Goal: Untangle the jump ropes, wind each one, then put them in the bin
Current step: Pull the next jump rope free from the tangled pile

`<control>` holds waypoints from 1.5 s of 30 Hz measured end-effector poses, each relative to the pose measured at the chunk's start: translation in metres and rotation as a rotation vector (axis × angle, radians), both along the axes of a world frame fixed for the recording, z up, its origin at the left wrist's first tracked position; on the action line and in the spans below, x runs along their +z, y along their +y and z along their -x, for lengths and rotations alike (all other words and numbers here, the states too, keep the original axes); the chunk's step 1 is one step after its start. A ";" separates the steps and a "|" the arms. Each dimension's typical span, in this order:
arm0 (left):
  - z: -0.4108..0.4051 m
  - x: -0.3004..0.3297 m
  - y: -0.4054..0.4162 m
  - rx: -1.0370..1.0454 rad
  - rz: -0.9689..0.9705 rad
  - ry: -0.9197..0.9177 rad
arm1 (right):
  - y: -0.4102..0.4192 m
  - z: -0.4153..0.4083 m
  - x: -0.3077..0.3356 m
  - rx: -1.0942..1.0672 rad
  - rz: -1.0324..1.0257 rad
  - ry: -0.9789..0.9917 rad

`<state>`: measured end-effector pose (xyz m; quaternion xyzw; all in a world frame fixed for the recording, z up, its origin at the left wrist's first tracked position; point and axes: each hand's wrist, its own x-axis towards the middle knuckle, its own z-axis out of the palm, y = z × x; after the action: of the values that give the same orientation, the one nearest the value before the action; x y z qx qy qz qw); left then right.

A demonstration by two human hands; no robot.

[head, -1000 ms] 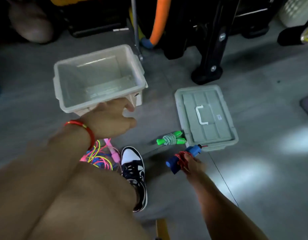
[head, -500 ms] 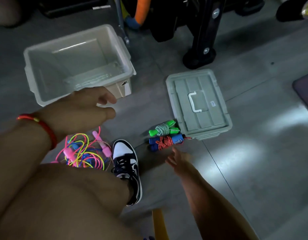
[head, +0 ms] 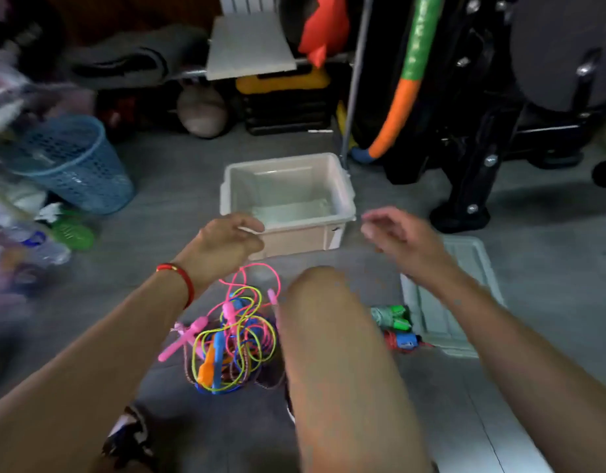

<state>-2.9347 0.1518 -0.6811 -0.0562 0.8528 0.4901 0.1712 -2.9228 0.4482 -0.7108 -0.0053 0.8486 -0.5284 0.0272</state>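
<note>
- Head view is showing both hands hovering in front of the bin (head: 342,186), and neither is holding anything: the left hand (head: 226,247) has its fingers loosely curled, the right hand (head: 397,237) is relaxed and half open.
- The tangled ropes (head: 233,336) are lying just below and slightly right of the left hand, between that forearm and the bent knee (head: 328,329), so the left hand looks like the nearer one. The pile is a roundish heap with no clear long axis.
- They're thin, glossy cords in pink, yellow and blue, looping over slim plastic handles, and probably springy.
- Two wound ropes, green (head: 390,317) and blue-handled (head: 402,341), are sitting below the right forearm, touching the ribbed grey lid (head: 465,295).
- The bin is smooth, translucent white plastic, and it's looking empty.
</note>
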 end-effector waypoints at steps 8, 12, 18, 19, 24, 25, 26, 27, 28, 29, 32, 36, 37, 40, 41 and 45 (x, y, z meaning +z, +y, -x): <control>-0.097 -0.014 -0.174 -0.057 0.482 -0.171 | -0.137 0.086 0.052 0.509 -0.340 0.009; -0.132 -0.040 -0.200 -0.109 0.659 -0.352 | -0.225 0.072 -0.057 0.798 -0.613 -0.117; -0.171 -0.059 -0.214 -0.143 0.815 -0.405 | -0.281 0.012 -0.213 0.898 -0.805 -0.328; -0.173 -0.064 -0.220 -0.143 0.831 -0.397 | -0.282 0.004 -0.233 0.889 -0.819 -0.308; -0.166 -0.075 -0.238 -0.109 0.874 -0.405 | -0.289 -0.032 -0.289 0.749 -0.883 -0.010; -0.163 -0.077 -0.241 -0.092 0.878 -0.382 | -0.300 -0.031 -0.294 0.746 -0.865 0.028; -0.159 -0.079 -0.245 -0.078 0.873 -0.363 | -0.313 -0.027 -0.298 0.767 -0.848 0.056; -0.156 -0.081 -0.249 -0.070 0.859 -0.358 | -0.327 -0.021 -0.303 0.793 -0.834 0.072; -0.153 -0.082 -0.253 -0.064 0.842 -0.364 | -0.342 -0.014 -0.309 0.819 -0.820 0.080; -0.150 -0.081 -0.257 -0.054 0.824 -0.376 | -0.357 -0.006 -0.314 0.853 -0.824 0.072; -0.144 -0.080 -0.272 0.001 0.810 -0.398 | -0.398 0.018 -0.329 0.948 -0.870 -0.053; -0.142 -0.084 -0.284 0.061 0.831 -0.389 | -0.435 0.045 -0.339 0.909 -0.856 -0.297; -0.142 -0.085 -0.285 0.059 0.839 -0.394 | -0.440 0.048 -0.343 0.848 -0.876 -0.318; -0.142 -0.087 -0.285 0.031 0.868 -0.423 | -0.442 0.048 -0.353 0.788 -0.964 -0.359; -0.141 -0.088 -0.284 0.019 0.879 -0.429 | -0.440 0.044 -0.353 0.787 -0.998 -0.354; -0.134 -0.084 -0.280 -0.038 0.886 -0.428 | -0.431 0.032 -0.350 0.724 -0.968 -0.359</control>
<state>-2.8008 -0.1281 -0.7648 -0.2075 0.9259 0.0545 0.3109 -2.9549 0.0174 -1.0611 -0.1906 0.9181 -0.0344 0.3457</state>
